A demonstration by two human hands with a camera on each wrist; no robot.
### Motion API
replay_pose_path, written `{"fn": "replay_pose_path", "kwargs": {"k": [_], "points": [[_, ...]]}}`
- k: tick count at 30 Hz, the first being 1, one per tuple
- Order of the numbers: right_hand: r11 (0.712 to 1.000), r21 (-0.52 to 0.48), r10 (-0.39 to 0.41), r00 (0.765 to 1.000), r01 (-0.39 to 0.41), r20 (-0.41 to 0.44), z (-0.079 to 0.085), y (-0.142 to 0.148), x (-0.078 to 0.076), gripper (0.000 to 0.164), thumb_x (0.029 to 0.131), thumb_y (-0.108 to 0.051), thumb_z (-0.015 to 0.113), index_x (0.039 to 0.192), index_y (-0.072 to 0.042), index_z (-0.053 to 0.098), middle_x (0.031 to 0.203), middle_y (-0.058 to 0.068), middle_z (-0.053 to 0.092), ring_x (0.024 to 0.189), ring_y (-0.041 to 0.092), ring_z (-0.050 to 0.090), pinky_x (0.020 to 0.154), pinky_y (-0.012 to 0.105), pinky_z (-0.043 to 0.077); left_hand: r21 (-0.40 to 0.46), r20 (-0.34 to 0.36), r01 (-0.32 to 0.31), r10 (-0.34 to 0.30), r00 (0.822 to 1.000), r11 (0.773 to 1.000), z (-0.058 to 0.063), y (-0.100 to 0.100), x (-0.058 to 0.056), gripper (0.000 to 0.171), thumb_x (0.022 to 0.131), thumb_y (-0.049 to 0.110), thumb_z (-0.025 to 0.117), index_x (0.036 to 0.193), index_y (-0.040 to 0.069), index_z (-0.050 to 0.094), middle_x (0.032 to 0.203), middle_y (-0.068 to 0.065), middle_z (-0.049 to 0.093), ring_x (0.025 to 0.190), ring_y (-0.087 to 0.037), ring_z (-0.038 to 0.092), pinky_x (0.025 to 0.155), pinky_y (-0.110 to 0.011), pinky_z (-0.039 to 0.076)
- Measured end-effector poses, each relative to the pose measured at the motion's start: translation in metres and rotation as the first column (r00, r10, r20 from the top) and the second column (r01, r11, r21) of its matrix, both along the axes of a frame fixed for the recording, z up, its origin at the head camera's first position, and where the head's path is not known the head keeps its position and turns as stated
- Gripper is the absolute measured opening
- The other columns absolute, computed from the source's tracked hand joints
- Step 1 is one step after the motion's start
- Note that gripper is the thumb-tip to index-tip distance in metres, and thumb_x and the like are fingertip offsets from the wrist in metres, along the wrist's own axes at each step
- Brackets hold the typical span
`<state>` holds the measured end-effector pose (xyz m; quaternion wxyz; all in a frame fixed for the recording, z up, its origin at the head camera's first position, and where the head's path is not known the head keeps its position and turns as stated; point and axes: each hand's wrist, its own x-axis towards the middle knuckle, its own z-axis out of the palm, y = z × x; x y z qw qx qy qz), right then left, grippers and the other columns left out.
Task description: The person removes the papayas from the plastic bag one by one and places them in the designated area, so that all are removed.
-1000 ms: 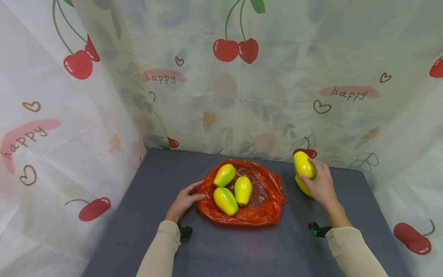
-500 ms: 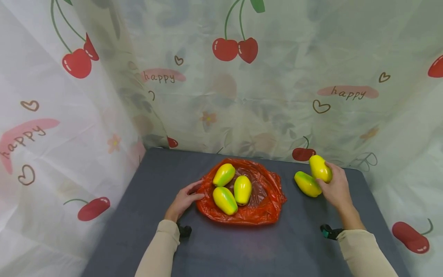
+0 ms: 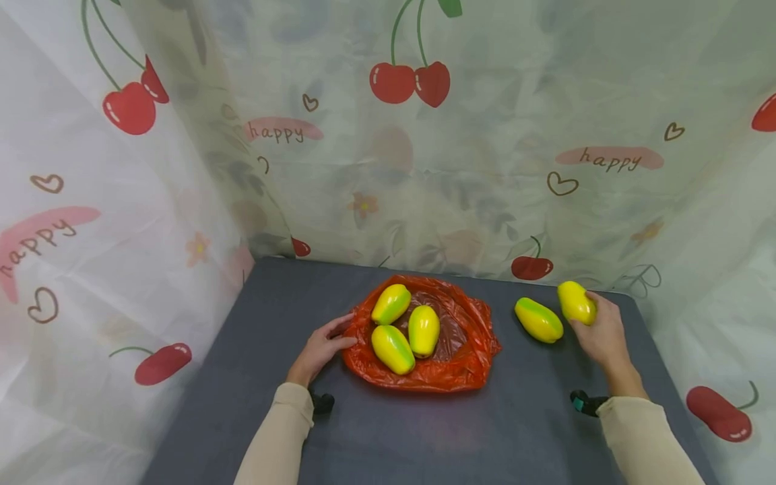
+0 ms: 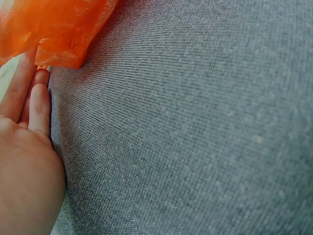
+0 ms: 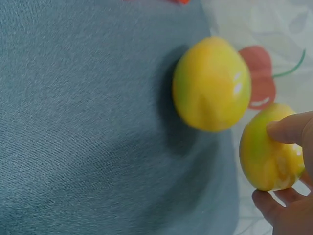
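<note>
My right hand grips a yellow mango at the right back of the table. In the right wrist view, thumb and fingers lie on opposite sides of this held mango. A second yellow-green mango lies on the table just left of it, apart from the hand. At the left side of a red plastic bag, my left hand touches the rim with its fingers extended. Three mangoes sit inside the opened bag. The left wrist view shows the fingertips partly hidden behind the bag's edge.
The dark grey table ends at a patterned curtain behind it and on both sides. The lone mango lies between the bag and my right hand. A black device is strapped at the right wrist.
My right hand has carried its mango rightward and a little toward me, away from over the lone mango, now fully in sight. The left hand and bag have stayed in place.
</note>
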<state>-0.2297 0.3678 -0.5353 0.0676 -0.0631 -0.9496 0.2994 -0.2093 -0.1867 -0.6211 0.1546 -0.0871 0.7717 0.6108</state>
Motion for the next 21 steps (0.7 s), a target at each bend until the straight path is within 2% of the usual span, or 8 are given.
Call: {"fn": "replay_pose_path", "kwargs": {"k": [8, 21], "points": [[0.999, -0.003, -0.035, 0.998, 0.035, 0.046, -0.02, 0.012, -0.001, 0.071, 0.094, -0.007, 0.061, 0.153, 0.013, 0.028, 0.149, 0.043, 0.033, 0.134, 0.059, 0.031, 0.105, 0.071, 0.031, -0.003, 0.002, -0.005, 0.005, 1.0, 1.0, 0.001, 0.0, 0.0, 0.06, 0.09, 0.034, 0.078, 0.145, 0.039, 0.055, 0.153, 0.001, 0.054, 0.144, -0.026, 0.048, 0.122, -0.052, 0.037], [0.998, -0.031, -0.054, 0.994, 0.058, 0.099, -0.032, 0.016, 0.0, 0.072, 0.094, -0.008, 0.061, 0.152, 0.015, 0.026, 0.147, 0.044, 0.032, 0.134, 0.059, 0.031, 0.106, 0.07, 0.032, -0.006, 0.016, -0.006, 0.006, 1.0, 1.0, 0.001, 0.0, -0.001, 0.061, 0.089, 0.036, 0.079, 0.145, 0.041, 0.055, 0.154, 0.001, 0.053, 0.144, -0.025, 0.047, 0.123, -0.052, 0.036]]}}
